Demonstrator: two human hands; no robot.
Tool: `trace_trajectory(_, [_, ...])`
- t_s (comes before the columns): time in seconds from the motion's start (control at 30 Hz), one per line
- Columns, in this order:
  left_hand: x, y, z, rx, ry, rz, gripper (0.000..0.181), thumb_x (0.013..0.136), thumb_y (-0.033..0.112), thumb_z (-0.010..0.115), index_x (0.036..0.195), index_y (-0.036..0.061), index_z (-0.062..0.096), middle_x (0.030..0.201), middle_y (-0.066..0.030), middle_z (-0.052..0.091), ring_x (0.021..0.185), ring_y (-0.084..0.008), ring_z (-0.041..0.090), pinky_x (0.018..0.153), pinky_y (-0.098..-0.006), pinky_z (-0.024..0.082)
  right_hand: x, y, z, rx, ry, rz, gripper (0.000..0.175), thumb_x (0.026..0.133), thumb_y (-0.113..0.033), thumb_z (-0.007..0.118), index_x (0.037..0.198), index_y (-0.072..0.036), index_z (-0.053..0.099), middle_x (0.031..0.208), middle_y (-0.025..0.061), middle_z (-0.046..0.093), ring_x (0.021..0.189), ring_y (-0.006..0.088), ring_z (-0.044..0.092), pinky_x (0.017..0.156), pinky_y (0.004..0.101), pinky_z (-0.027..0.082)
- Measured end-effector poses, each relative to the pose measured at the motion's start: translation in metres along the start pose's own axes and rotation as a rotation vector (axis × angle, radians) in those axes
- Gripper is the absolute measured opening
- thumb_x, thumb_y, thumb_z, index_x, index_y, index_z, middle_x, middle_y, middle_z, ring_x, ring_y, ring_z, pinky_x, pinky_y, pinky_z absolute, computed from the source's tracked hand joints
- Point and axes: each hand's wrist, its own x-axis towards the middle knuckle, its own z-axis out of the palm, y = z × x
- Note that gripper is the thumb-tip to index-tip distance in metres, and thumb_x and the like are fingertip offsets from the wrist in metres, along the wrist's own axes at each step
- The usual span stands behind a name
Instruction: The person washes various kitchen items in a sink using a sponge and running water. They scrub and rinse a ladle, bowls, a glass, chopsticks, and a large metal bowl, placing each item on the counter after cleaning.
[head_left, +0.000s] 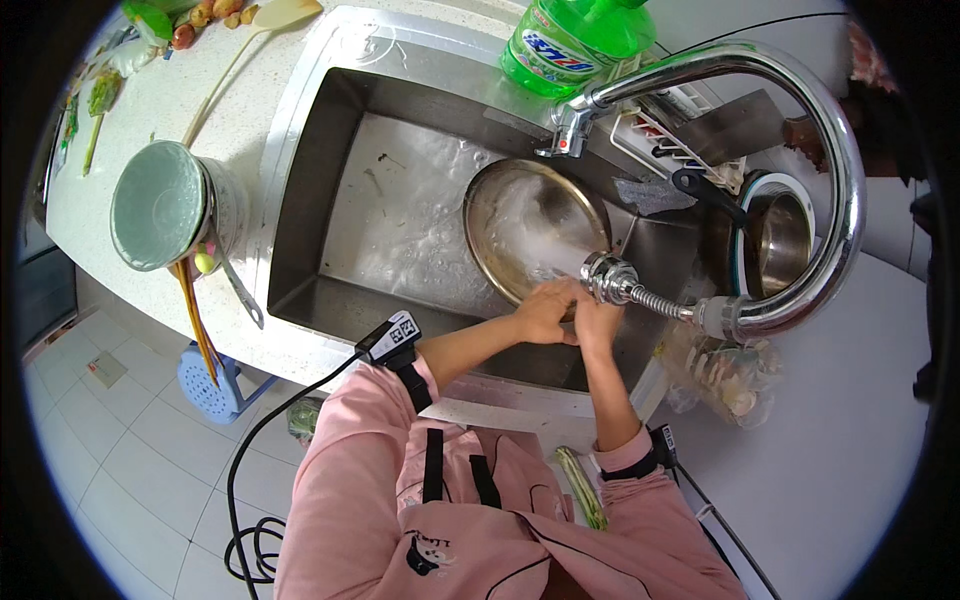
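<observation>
Both hands are together over the near right part of a stainless steel sink (397, 217), beside the near rim of a round metal pan (525, 225). The pan leans in the sink, its inside facing up, and water runs into it. My left hand (550, 309) reaches across from the left, its fingers meeting the other hand. My right hand (598, 322) is just below the chrome spray head (609, 277), which partly hides it. What the fingers of either hand grip is hidden. Shallow water with small scraps covers the sink floor.
A chrome faucet (844, 172) arches over the right side. Behind stand a green detergent bottle (559, 60), a cleaver (731, 124) and a metal pot (784, 247). Stacked bowls (159, 206) with chopsticks stand left of the sink. A cable (259, 427) hangs from the left forearm.
</observation>
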Motion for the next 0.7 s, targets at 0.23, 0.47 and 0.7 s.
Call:
trace_trajectory(0.23, [-0.024, -0.065, -0.067, 0.619, 0.227, 0.245, 0.041, 0.073, 0.018, 0.059, 0.114, 0.0081, 0.061, 0.109, -0.0123, 0.064, 0.104, -0.0298, 0.060, 0.097, -0.0443, 0.043, 0.035, 0.026, -0.077, -0.019, -0.331, 0.073, 0.055, 0.083, -0.003, 0.060, 0.135, -0.003, 0.043, 0.122, 0.0154, 0.059, 0.106, 0.0252, 0.060, 0.092, 0.0333, 0.045])
trace_trajectory(0.47, [-0.046, 0.016, -0.041, 0.771, 0.069, 0.391, 0.023, 0.069, 0.016, 0.059, 0.088, 0.0039, 0.063, 0.081, -0.0104, 0.066, 0.076, -0.0261, 0.065, 0.078, -0.0421, 0.051, -0.012, 0.015, -0.032, 0.938, -0.251, 0.799, 0.041, 0.076, -0.004, 0.059, 0.114, -0.003, 0.044, 0.094, 0.0128, 0.055, 0.077, 0.0301, 0.065, 0.056, 0.0438, 0.061])
trace_trajectory(0.7, [-0.044, -0.050, -0.078, 1.193, 0.100, 0.247, 0.066, 0.073, 0.026, 0.063, 0.131, 0.0004, 0.048, 0.137, -0.0184, 0.047, 0.127, -0.0307, 0.044, 0.109, -0.0458, 0.029, -0.008, 0.006, -0.044, 0.280, -0.230, 0.294, 0.043, 0.072, -0.001, 0.057, 0.114, 0.005, 0.050, 0.091, 0.0107, 0.057, 0.073, 0.0213, 0.061, 0.050, 0.0323, 0.056])
